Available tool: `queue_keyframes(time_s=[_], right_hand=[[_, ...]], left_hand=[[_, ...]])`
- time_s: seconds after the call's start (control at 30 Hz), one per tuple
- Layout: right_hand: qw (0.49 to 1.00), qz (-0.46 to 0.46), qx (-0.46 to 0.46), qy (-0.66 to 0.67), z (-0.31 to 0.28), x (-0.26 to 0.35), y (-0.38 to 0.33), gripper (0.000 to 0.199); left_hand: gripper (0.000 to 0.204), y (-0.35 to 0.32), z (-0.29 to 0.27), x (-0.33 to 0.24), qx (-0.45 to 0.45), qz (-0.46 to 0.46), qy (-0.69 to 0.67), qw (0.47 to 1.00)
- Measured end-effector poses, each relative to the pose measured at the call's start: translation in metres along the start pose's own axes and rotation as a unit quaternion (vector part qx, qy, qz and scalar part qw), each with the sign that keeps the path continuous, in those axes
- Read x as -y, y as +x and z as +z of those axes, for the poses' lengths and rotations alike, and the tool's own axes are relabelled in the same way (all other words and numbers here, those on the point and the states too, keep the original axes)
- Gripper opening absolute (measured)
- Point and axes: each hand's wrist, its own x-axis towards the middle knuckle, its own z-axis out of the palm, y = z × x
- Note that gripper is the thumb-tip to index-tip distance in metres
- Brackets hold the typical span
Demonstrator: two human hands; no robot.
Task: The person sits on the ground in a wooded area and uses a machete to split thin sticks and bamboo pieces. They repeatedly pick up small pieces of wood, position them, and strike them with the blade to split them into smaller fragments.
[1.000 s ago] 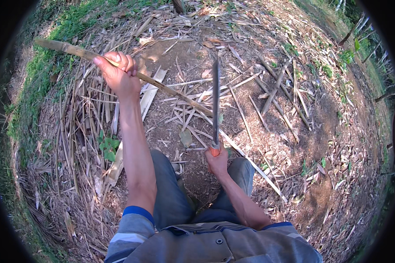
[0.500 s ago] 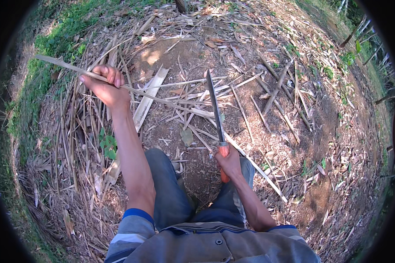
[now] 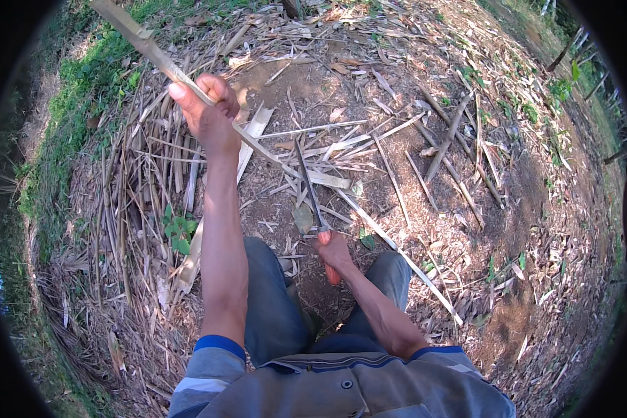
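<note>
My left hand (image 3: pixel 212 115) is raised at the upper left, closed round a long, thin bamboo strip (image 3: pixel 146 46). One end of the strip points up to the far left; the other slants down to the right, over the middle of the ground. In front of my knees, my right hand (image 3: pixel 336 252) grips the orange-red handle of a machete (image 3: pixel 308 180). Its narrow dark blade points away from me and a little left, meeting the strip's lower part in the picture. Whether blade and strip touch, I cannot tell.
Split pieces and shavings litter the ground ahead, with a wide pale slat (image 3: pixel 255 139) beyond my left forearm. A long strip (image 3: pixel 404 256) lies past my right knee. Crossed poles (image 3: pixel 449 136) rest at the right, and a heap of thin stalks (image 3: pixel 118 209) at the left.
My left hand has moved right and up, and the strip now slants more steeply. My right hand has brought the machete leftward, its blade tilting left to cross the strip.
</note>
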Motion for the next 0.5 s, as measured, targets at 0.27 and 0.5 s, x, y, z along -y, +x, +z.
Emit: queue_keyframes(time_s=[0.27,0.5], right_hand=[[0.949,0.156,0.258,0.09,0.048,-0.044,0.014,0.033],[0.911,0.22,0.194,0.291,0.041,-0.064,-0.057,0.028]], left_hand=[[0.077,-0.176,0.102,0.14,0.415,-0.08,0.336,0.842],[0.05,-0.178,0.105,0.11,0.366,0.023,0.219,0.904]])
